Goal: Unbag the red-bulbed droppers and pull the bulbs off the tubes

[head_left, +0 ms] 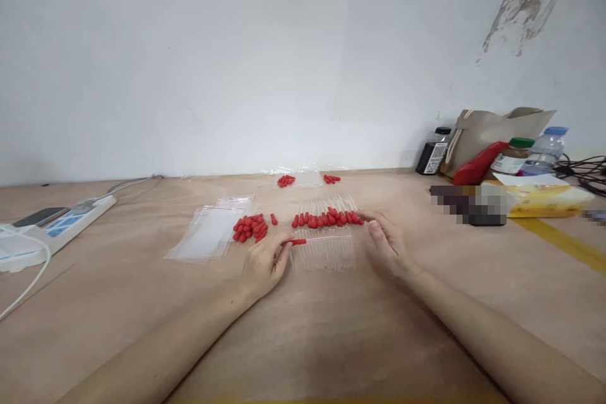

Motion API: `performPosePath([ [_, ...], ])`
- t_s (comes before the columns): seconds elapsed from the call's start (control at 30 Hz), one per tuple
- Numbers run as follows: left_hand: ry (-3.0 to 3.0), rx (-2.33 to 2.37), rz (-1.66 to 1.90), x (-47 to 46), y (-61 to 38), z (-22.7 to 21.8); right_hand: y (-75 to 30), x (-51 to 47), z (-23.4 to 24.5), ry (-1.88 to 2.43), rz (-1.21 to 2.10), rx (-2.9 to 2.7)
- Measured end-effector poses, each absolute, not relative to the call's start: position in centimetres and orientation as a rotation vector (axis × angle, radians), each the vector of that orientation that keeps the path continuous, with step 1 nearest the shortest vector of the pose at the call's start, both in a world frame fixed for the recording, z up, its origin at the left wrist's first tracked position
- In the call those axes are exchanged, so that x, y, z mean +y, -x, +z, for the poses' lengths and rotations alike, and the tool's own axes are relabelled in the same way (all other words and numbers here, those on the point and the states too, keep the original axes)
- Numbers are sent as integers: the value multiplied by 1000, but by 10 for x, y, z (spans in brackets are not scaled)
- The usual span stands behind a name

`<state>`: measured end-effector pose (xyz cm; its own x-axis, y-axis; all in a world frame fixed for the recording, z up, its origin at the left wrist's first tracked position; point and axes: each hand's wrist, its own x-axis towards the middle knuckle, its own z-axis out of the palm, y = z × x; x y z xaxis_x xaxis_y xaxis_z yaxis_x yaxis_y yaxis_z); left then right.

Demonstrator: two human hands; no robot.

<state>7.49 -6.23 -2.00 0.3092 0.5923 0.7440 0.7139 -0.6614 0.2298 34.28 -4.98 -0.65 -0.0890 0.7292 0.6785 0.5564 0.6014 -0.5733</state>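
My left hand [265, 263] pinches a glass dropper by its red rubber bulb [298, 242]; its thin clear tube points right. Below it lies a row of bare clear glass tubes [326, 255], side by side. Just beyond is a row of assembled droppers, their red bulbs [324, 219] toward me and their tubes pointing to the wall. My right hand [389, 246] rests at the right end of that row, thumb apart from the fingers, fingertips by the last bulbs. A pile of loose red bulbs [247, 228] sits beyond my left hand, with a single bulb [273, 219] beside it.
Clear zip bags [208, 233] lie at left, and a bag with more droppers [307, 178] lies by the wall. A power strip [80, 221] and phone [42, 216] are far left. At right stand a dark bottle [433, 153], a grey bag [487, 129] and a yellow packet [544, 199].
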Motion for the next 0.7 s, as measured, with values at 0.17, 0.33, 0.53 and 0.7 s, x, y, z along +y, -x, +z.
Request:
performPosePath([
  [0.17,2463,-945,-1134,-61,-80,-18,-333,-65,-1,856,-398,-2147],
  [0.33,2511,-842,-1088,-64,-81,-16,-314,-68,-10,763,-543,-2224],
  [0.53,2569,-862,-1085,-67,-88,-11,-307,-69,-16,777,-517,-2248],
  [0.7,2517,-818,-941,-65,-91,-11,-307,-71,-15,697,-535,-2260],
])
